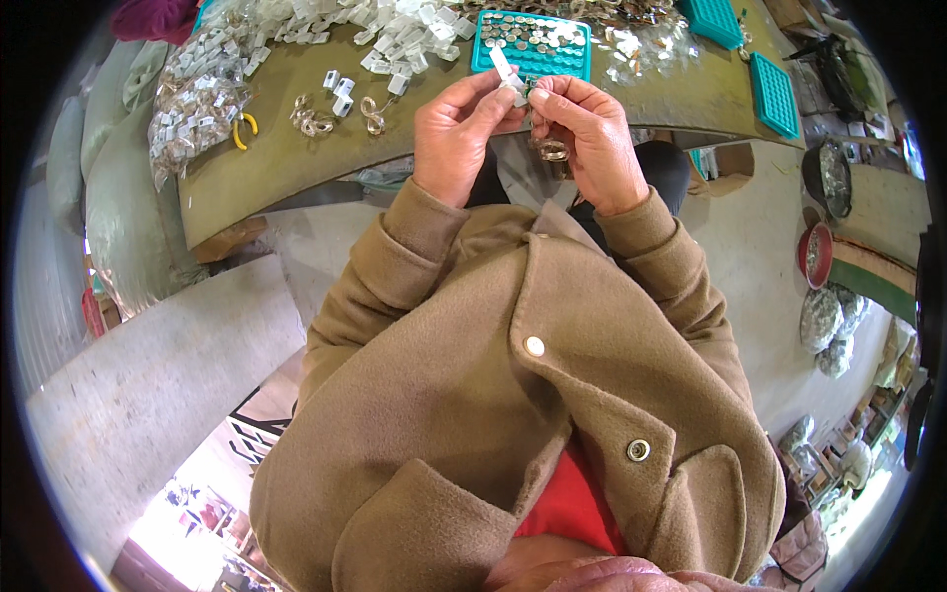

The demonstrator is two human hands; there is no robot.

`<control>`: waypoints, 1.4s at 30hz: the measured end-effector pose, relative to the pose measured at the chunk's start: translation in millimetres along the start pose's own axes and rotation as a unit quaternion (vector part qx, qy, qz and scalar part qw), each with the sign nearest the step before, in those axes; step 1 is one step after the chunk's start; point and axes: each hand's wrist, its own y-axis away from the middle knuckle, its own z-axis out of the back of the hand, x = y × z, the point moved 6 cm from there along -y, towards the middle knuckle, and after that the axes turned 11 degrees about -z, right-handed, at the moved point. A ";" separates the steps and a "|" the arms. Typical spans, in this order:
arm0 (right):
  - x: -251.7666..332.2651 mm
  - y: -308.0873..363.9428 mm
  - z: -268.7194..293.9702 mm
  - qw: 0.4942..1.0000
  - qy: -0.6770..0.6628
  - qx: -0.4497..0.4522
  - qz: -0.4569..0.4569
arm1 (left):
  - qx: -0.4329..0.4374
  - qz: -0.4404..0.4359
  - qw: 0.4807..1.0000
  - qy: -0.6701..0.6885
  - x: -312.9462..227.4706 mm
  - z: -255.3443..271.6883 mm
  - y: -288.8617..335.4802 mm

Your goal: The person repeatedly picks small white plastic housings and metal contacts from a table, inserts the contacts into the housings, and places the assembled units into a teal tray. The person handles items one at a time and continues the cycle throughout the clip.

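Observation:
Both hands meet at the near edge of the table. Between the fingertips of my left hand [456, 133] is a small white plastic case [504, 67] with its lid tilted up. My right hand [593, 136] pinches a tiny green circuit board [530, 86] close against the case. A coil of thin clear-and-copper wire [552, 150] hangs beneath the right fingers. Just behind the hands lies a teal tray [480, 61] with rows of round silver discs. My fingers partly cover the case and the board.
White cases [414, 35] are heaped on the table [266, 183]. Coiled wires [312, 116], yellow-handled pliers [243, 131] and a clear bag of wired cases [197, 113] lie left. Another teal tray [774, 96] sits at the right edge. Large plastic sacks [133, 207] stand at left.

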 end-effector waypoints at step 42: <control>8.0 -11.7 -4.4 0.944 0.264 -0.033 0.196 | -0.086 0.195 0.972 0.102 9.9 15.9 -3.0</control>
